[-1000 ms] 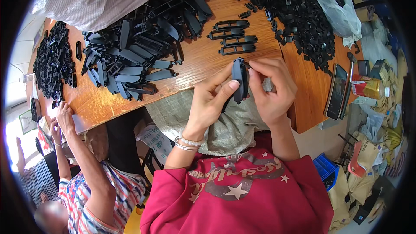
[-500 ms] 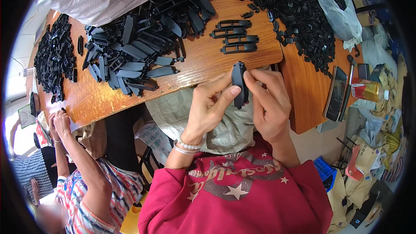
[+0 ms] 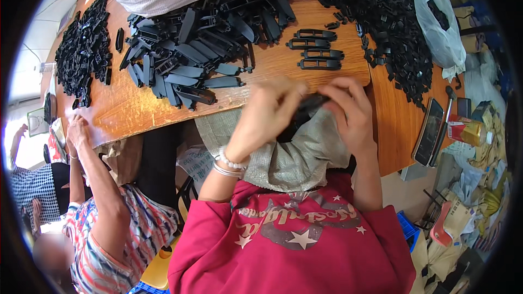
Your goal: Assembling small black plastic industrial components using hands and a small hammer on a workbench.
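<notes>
My left hand (image 3: 269, 111), with a white bead bracelet and pale bangles at its wrist, is smeared by motion over the woven sack on my lap. Its fingers are bent, but their grip is unclear. A dark, blurred long plastic part (image 3: 311, 104) lies between my hands, at the fingertips of my right hand (image 3: 351, 111). That hand is curled, with thumb and fingers closing on the part's near side. Below them the grey-green woven sack (image 3: 294, 166) gapes, dark inside. Just beyond, several black open-frame plastic parts (image 3: 320, 54) lie in a row on the wooden table (image 3: 256, 81).
A heap of long black plastic parts (image 3: 190, 51) covers the table's middle. Small black pieces (image 3: 389, 27) and another pile (image 3: 84, 49) flank it. At right are a phone (image 3: 429, 130), a bottle (image 3: 469, 132) and a clear bag (image 3: 437, 27). A co-worker's arm (image 3: 101, 169) is at left.
My hands have moved apart from the upright part they both held. The part is now lower and blurred, over the opened sack. The whole view has shifted slightly.
</notes>
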Demonstrator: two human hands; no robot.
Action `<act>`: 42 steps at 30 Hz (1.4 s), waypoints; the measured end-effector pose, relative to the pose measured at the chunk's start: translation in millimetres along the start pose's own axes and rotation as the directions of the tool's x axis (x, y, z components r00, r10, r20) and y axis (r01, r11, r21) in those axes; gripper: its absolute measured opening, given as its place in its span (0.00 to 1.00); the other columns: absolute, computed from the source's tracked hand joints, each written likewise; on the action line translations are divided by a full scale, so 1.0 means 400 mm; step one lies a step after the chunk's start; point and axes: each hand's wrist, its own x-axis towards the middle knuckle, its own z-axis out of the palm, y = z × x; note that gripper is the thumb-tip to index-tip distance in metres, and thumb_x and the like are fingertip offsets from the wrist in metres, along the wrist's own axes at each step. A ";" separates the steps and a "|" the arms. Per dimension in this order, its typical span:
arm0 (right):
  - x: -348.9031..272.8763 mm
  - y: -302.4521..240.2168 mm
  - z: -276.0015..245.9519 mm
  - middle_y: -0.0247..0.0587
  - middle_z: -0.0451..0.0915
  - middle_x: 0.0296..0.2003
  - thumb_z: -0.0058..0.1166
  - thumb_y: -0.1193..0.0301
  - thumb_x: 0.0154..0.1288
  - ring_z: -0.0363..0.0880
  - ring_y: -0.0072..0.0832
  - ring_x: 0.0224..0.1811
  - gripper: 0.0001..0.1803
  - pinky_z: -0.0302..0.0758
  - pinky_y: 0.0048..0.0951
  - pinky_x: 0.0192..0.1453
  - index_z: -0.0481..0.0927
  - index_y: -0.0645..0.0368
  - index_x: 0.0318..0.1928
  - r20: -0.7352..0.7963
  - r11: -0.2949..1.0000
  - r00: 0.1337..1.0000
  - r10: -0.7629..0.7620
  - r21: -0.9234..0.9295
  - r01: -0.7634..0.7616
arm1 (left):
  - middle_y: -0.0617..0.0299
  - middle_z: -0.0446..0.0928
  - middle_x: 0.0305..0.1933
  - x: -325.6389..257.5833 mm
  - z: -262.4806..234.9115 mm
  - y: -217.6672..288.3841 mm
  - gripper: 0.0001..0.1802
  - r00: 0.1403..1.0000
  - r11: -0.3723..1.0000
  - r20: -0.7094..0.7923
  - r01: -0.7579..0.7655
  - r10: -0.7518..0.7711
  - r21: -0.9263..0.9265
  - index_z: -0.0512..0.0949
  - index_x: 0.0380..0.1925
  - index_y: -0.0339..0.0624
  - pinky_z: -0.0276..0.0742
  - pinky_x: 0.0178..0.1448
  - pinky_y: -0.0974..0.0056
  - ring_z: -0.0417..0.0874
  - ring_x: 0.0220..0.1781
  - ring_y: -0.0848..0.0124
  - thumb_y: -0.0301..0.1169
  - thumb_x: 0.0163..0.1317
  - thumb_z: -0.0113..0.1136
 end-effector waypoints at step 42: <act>0.022 -0.103 0.014 0.38 0.79 0.35 0.59 0.85 0.60 0.75 0.20 0.27 0.11 0.69 0.20 0.27 0.83 0.65 0.43 -0.385 0.995 0.920 0.069 0.091 -0.037 | 0.54 0.81 0.39 -0.043 0.073 0.003 0.29 0.969 0.434 0.205 0.244 -0.136 -0.867 0.62 0.68 0.32 0.80 0.33 0.71 0.82 0.27 0.71 0.33 0.71 0.54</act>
